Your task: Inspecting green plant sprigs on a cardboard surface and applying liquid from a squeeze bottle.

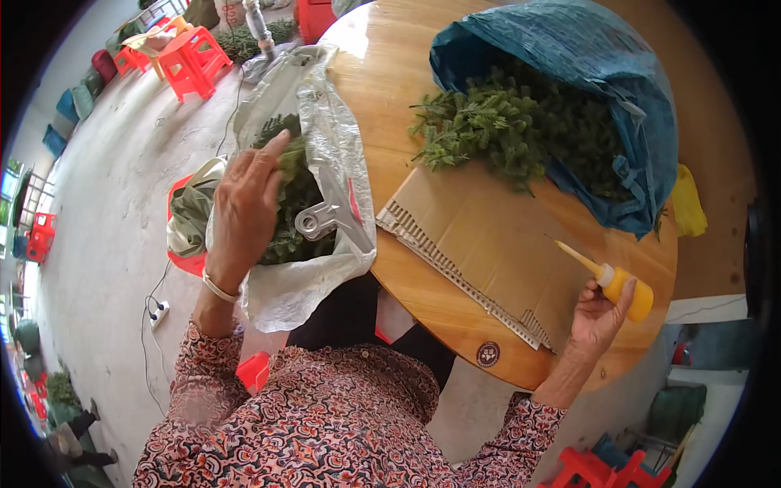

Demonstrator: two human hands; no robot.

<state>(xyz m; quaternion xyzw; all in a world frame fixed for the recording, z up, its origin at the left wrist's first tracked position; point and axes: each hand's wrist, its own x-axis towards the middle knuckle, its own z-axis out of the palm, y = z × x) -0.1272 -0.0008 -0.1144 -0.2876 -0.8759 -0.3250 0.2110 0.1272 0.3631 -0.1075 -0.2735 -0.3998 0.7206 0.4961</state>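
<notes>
Head view: green sprigs [303,195] sit in one white bag [285,305] at the table's [390,81] left edge, just under the left hand [248,195]; I can't tell if its fingers pinch any. The right hand [598,325] holds one yellow bottle [633,296] near the right edge, long tip pointing left and away. One blue bag [569,49], one card [496,236], one clip [338,215]; too many sprigs to count.
</notes>
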